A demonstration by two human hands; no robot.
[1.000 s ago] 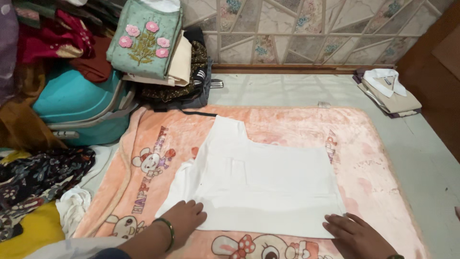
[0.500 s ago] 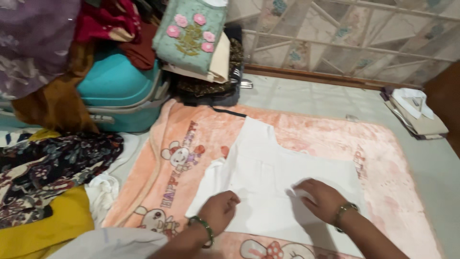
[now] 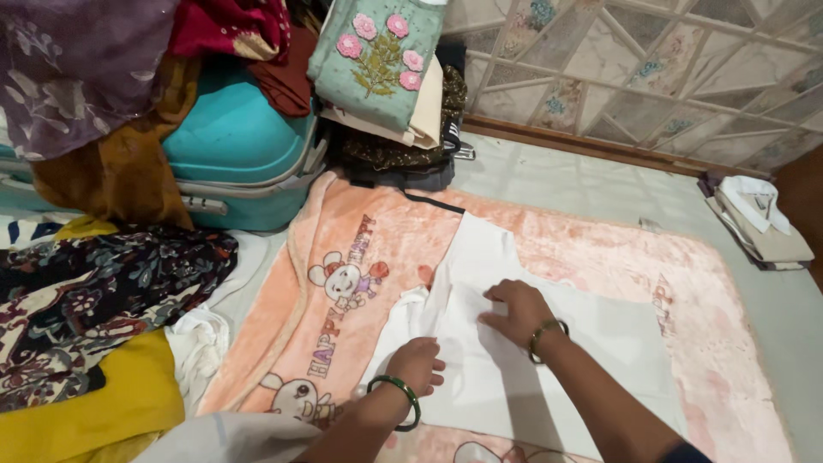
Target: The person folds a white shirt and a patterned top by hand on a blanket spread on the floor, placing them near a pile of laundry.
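Note:
A white garment (image 3: 600, 343) lies spread flat on a peach blanket with cartoon animals (image 3: 343, 257). My left hand (image 3: 417, 363), with a green bangle on the wrist, presses down on the garment's near left edge with fingers curled. My right hand (image 3: 515, 310), wearing a thin bracelet, reaches across and rests on the garment's left-middle part, fingers bent on the cloth. I cannot tell whether either hand pinches the fabric or only presses it.
A teal suitcase (image 3: 227, 141) stands at the back left under heaped clothes. A green embroidered garment (image 3: 377, 47) tops a folded stack. Floral dark cloth (image 3: 94, 291) and yellow cloth (image 3: 86, 403) lie left. Folded shirts (image 3: 759, 219) sit far right by the wall.
My right hand has moved from the garment's near right corner across to its left-middle part. My left hand stayed on the near left edge. The view swung left.

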